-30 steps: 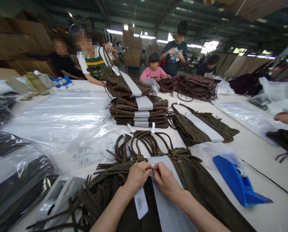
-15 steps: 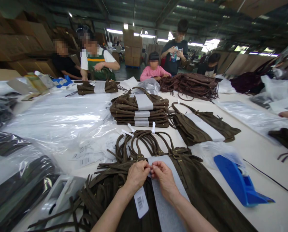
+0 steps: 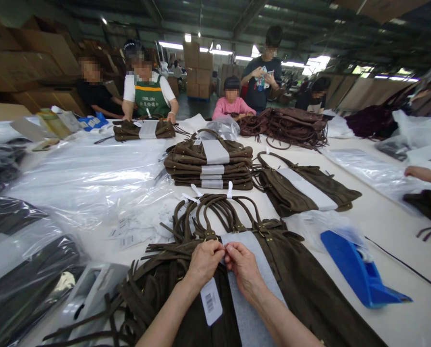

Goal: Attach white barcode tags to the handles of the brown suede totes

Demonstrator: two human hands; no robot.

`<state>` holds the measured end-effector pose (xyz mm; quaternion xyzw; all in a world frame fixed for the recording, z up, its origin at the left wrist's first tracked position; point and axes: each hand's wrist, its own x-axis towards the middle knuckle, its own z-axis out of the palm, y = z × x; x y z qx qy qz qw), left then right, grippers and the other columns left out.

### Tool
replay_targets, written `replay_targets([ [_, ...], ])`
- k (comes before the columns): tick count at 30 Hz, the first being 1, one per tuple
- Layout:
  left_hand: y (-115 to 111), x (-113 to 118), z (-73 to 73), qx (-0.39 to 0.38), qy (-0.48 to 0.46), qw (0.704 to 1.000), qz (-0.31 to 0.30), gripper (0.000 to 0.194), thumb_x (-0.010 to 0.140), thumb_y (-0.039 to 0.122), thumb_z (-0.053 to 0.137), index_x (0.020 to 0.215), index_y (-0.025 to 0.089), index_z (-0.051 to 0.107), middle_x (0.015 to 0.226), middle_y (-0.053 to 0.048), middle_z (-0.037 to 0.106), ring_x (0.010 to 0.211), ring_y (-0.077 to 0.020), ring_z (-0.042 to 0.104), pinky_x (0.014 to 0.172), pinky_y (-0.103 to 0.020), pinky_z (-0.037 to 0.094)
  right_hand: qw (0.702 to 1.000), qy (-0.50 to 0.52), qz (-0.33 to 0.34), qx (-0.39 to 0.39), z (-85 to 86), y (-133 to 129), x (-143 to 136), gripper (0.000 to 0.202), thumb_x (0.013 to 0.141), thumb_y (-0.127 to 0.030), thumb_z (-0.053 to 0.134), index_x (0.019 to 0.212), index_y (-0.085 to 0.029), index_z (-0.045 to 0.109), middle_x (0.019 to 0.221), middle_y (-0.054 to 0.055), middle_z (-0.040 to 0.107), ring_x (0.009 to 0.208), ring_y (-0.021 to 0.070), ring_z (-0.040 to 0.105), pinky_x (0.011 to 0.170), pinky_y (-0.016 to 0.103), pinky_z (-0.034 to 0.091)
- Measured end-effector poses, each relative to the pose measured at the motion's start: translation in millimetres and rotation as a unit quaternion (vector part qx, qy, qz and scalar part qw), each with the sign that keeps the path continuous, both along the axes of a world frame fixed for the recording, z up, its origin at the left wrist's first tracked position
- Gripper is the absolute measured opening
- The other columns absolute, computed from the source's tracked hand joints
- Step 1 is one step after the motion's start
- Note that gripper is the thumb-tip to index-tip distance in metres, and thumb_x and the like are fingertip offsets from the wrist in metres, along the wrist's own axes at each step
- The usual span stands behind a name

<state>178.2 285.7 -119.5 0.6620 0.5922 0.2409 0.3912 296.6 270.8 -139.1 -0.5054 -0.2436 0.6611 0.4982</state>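
My left hand (image 3: 207, 256) and my right hand (image 3: 241, 266) meet fingertip to fingertip over a dark olive handbag (image 3: 302, 279). Both pinch closed on something too small to make out, probably at the top of a tag. A white barcode tag (image 3: 211, 302) hangs just below my left hand and lies on the bag. Under my right hand runs a pale grey paper band (image 3: 253, 294) across the bag. Looped handles (image 3: 204, 212) with white wrapping strips rise beyond my hands, and fringe strips (image 3: 128, 294) spread to the left.
Beyond stands a stack of banded olive bags (image 3: 208, 166); another banded bag (image 3: 309, 188) lies to its right. A blue tape dispenser (image 3: 360, 270) sits at right. Clear plastic bags (image 3: 92, 178) and loose labels (image 3: 128, 231) cover the left. Several people work across the table.
My hands stay pinched together in nearly the same spot. Across the table, the person in the green apron has lowered both hands to a bag. At the right edge, another person's hand reaches further in.
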Motion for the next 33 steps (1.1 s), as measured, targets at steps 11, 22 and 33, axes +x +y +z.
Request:
replay_targets([
  [11, -18, -3, 12.7, 0.079, 0.043, 0.996, 0.016, 0.024, 0.08, 0.023, 0.039, 0.074, 0.021, 0.063, 0.073, -0.001, 0.056, 0.071, -0.0117, 0.054, 0.067, -0.023, 0.039, 0.999, 0.016, 0.026, 0.027, 1.6, -4, 7, 0.023, 0.067, -0.037, 0.063, 0.071, -0.016, 0.054, 0.062, -0.002, 0.058, 0.048, 0.0056, 0.045, 0.044, 0.018, 0.033],
  [22, -18, 0, 11.5, 0.067, 0.089, 0.994, -0.001, 0.023, 0.08, 0.021, 0.038, 0.072, 0.021, 0.059, 0.073, 0.0, 0.056, 0.069, -0.0114, 0.054, 0.065, -0.022, 0.038, 0.997, 0.01, 0.07, 0.038, -0.5, -6, 10, 0.022, 0.067, -0.037, 0.063, 0.068, -0.016, 0.055, 0.056, -0.004, 0.054, 0.047, 0.0058, 0.043, 0.045, 0.019, 0.031],
  [33, -18, -3, 4.0, 0.056, 0.132, 0.989, -0.037, 0.02, 0.079, 0.018, 0.034, 0.071, 0.02, 0.053, 0.075, 0.0, 0.055, 0.071, -0.0123, 0.053, 0.066, -0.024, 0.036, 0.991, -0.042, 0.118, 0.043, -0.6, -4, 13, 0.024, 0.065, -0.037, 0.065, 0.066, -0.015, 0.056, 0.058, -0.003, 0.057, 0.045, 0.0052, 0.045, 0.041, 0.017, 0.032],
])
